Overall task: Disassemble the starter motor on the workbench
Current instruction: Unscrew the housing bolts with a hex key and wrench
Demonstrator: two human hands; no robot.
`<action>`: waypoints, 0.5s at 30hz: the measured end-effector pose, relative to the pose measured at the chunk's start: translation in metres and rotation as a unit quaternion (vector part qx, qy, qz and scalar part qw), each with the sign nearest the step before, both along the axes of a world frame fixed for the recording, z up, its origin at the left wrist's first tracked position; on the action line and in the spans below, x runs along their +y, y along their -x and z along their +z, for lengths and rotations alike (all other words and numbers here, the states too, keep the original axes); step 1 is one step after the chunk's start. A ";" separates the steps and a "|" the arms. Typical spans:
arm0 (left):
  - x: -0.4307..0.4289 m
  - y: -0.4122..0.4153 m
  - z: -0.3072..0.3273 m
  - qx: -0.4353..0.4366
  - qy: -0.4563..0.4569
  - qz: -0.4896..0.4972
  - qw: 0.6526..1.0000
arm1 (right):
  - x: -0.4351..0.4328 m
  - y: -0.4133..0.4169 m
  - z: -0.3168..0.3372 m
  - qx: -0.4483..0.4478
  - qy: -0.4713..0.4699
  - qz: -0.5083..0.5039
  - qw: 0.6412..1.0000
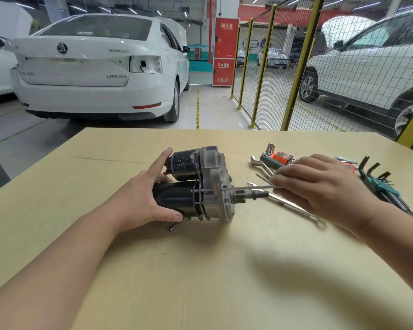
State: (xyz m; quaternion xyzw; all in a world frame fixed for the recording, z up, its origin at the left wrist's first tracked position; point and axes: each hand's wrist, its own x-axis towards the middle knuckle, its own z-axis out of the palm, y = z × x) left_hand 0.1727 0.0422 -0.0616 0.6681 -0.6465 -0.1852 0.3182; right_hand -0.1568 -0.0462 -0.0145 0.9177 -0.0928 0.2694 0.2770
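On the surface [200, 270] the left hand [138, 198] gripped the black body of the starter motor [215, 172], whose long axis ran sideways. Right of the motor, the fingers [280, 178] of the right hand [320, 189] pinched a long bolt [248, 187] sticking out along that axis.

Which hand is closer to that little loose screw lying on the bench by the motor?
Left. The left hand grips the starter motor right beside the screw; the right hand pinches a thin rod on the motor's far side.
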 end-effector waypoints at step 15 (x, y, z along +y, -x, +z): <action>0.002 0.001 0.001 -0.003 0.000 0.003 1.000 | 0.014 -0.017 0.006 -0.249 -0.694 -0.171 0.654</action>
